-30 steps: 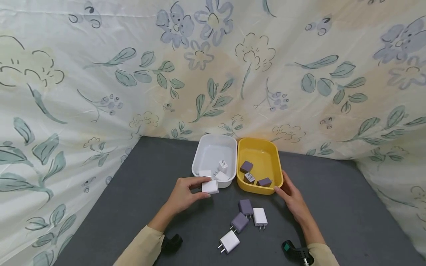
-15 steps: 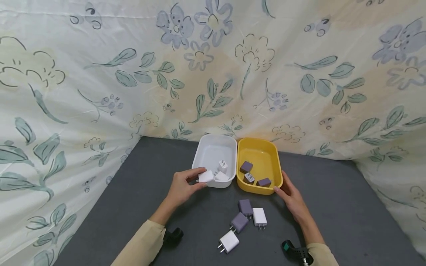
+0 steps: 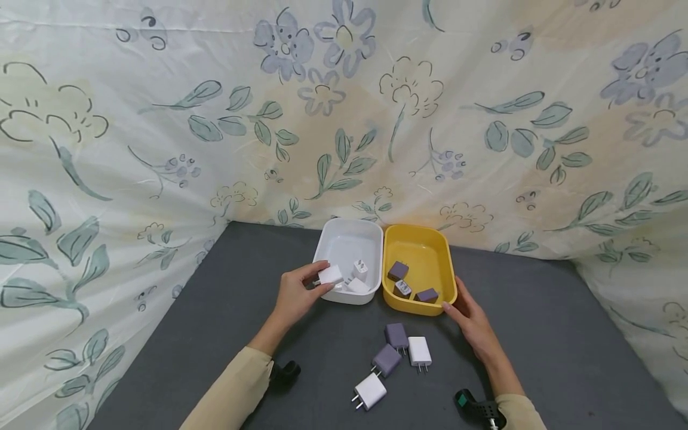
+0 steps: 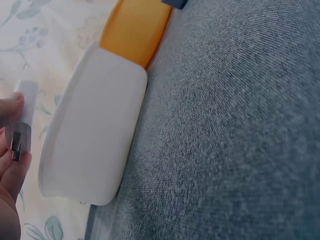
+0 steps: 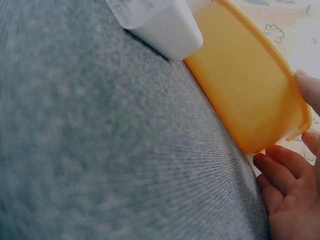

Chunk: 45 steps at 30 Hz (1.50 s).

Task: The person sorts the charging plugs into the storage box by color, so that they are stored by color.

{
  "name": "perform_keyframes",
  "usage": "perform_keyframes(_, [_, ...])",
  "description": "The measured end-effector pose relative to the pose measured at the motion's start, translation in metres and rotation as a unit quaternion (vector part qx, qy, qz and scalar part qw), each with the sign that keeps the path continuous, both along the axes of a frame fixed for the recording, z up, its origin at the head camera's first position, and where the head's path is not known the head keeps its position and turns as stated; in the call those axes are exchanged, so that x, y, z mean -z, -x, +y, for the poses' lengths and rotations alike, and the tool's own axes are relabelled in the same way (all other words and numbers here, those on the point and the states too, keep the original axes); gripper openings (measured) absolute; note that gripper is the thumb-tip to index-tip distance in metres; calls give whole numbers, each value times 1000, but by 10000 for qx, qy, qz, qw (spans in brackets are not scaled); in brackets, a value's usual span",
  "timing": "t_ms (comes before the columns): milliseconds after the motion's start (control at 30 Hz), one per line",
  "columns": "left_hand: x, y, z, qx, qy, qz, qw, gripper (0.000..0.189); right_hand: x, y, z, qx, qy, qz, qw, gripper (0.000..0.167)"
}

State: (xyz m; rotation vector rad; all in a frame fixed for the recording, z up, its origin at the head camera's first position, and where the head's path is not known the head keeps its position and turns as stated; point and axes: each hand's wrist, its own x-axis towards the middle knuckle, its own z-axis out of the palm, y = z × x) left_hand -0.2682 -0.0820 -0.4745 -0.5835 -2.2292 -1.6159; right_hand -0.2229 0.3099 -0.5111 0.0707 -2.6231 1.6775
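My left hand [image 3: 295,295] pinches a white wall charger [image 3: 330,275] between thumb and fingers, over the left front part of the white bin [image 3: 349,242]. In the left wrist view the metal prongs of this charger [image 4: 24,137] point back toward the hand. White chargers [image 3: 360,270] lie in the white bin at its front right. The yellow bin [image 3: 421,239] stands close against it, with three purple chargers [image 3: 398,270] inside. My right hand [image 3: 475,325] holds the yellow bin's front right corner, thumb at the rim and fingers along the outer side.
On the dark grey table [image 3: 258,257], in front of the bins, lie two purple chargers [image 3: 387,359] and two white chargers [image 3: 371,391] near one another. A floral cloth [image 3: 344,149] hangs behind and along the sides.
My left hand has carried the white charger up and away from me, from the white bin's front rim to over its inside. The right hand stays at the yellow bin.
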Motion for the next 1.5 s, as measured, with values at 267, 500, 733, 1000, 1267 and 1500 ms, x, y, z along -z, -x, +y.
perform_keyframes(267, [0, 9, 4, -191, -54, 187, 9996, 44, 2, -2, -1, -19, 94, 12, 10000, 78])
perform_keyframes(500, [0, 18, 11, -400, 85, 330, 9986, 43, 3, -2, 0, 5, 139, 31, 9999, 78])
perform_keyframes(733, [-3, 27, 18, -459, 293, 294, 9981, 44, 5, 0, -1, -60, 221, 110, 9997, 77])
perform_keyframes(1000, [-11, 34, 22, -432, 283, 299, 9982, 44, 5, 1, -1, -90, 258, 196, 9994, 77])
perform_keyframes(1267, [-15, 42, 30, -312, 250, 218, 9990, 46, 3, 1, -1, -45, 205, 73, 9998, 78])
perform_keyframes(1500, [-18, 47, 34, 27, 695, -474, 9965, 63, 3, 1, -1, -17, 172, 84, 9998, 78])
